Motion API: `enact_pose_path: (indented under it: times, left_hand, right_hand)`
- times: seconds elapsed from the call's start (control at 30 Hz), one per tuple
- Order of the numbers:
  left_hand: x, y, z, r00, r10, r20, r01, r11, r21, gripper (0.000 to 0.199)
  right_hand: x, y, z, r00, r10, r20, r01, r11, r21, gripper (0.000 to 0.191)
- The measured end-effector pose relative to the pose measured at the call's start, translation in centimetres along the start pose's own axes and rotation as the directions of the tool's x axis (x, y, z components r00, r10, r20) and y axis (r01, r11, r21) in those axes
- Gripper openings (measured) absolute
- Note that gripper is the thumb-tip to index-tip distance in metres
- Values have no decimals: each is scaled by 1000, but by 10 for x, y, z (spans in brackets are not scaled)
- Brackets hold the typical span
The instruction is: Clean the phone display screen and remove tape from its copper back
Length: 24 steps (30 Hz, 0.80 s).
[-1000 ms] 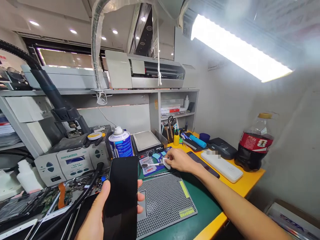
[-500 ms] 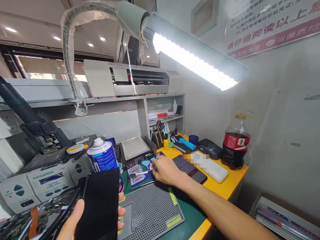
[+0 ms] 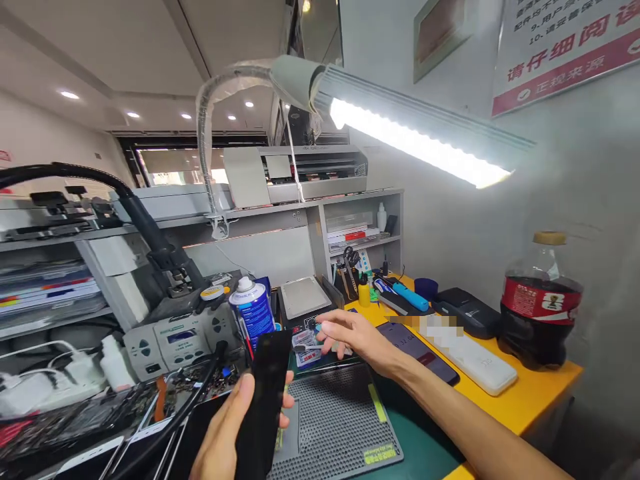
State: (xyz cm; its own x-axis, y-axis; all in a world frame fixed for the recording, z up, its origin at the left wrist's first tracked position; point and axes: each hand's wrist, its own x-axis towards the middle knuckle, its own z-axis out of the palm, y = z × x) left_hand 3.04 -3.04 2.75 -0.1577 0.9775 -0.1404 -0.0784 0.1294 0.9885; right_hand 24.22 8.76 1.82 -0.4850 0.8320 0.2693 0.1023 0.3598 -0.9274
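My left hand (image 3: 225, 427) is wrapped round a black phone (image 3: 265, 407), held upright and tilted, its dark face turned partly sideways. My right hand (image 3: 350, 333) holds nothing; its fingers are apart over the back of the work mat. Just left of those fingertips, a small brush (image 3: 306, 347) with dark bristles and a pale handle lies on a clear packet (image 3: 307, 359). Its handle end is partly hidden by my fingers. Below both hands is a grey perforated mat (image 3: 340, 413) on a green surface.
A blue spray can (image 3: 253, 310) stands behind the phone. Right of my right hand lie another phone (image 3: 417, 350) showing a timer and a white power bank (image 3: 475, 363). A cola bottle (image 3: 540, 307) stands near the right edge. A bright lamp (image 3: 410, 140) hangs overhead.
My right fingers have gone from closed at the brush handle to spread, with the brush left lying. The phone in my left hand has turned more edge-on. The view has swung left.
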Motion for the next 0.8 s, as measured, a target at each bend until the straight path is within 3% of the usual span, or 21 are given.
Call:
enact_pose_path:
  times: [0.07, 0.17, 0.3, 0.43, 0.57, 0.63, 0.73, 0.8]
  left_hand:
    - [-2, 3, 10, 969, 248, -11, -239, 944, 229, 56]
    - [-1, 5, 23, 859, 489, 152, -500, 738, 453, 46]
    - [2, 4, 36, 798, 551, 242, -580, 595, 557, 46]
    - [4, 2, 44, 772, 586, 247, -602, 547, 581, 46]
    - [5, -2, 45, 776, 572, 264, -609, 574, 547, 52]
    - [3, -4, 44, 787, 560, 258, -609, 637, 473, 64]
    - [1, -2, 39, 863, 467, 193, -500, 844, 193, 67]
    - [3, 0, 34, 938, 297, 180, -282, 954, -105, 58]
  right_hand:
    - [-3, -4, 4, 994, -41, 100, 18, 975, 223, 69]
    - [-7, -6, 13, 977, -91, 192, -2, 899, 437, 89]
    - [-9, -6, 21, 966, -125, 228, -27, 824, 566, 84]
    - [-9, -5, 18, 966, -128, 227, -41, 786, 616, 75]
    - [-10, -6, 14, 962, -123, 242, -63, 765, 641, 67]
    - [-10, -8, 11, 962, -122, 246, -72, 752, 655, 60]
    - [-10, -10, 5, 960, -120, 251, -88, 724, 684, 56]
    - [-9, -10, 1, 957, -119, 266, -108, 703, 703, 58]
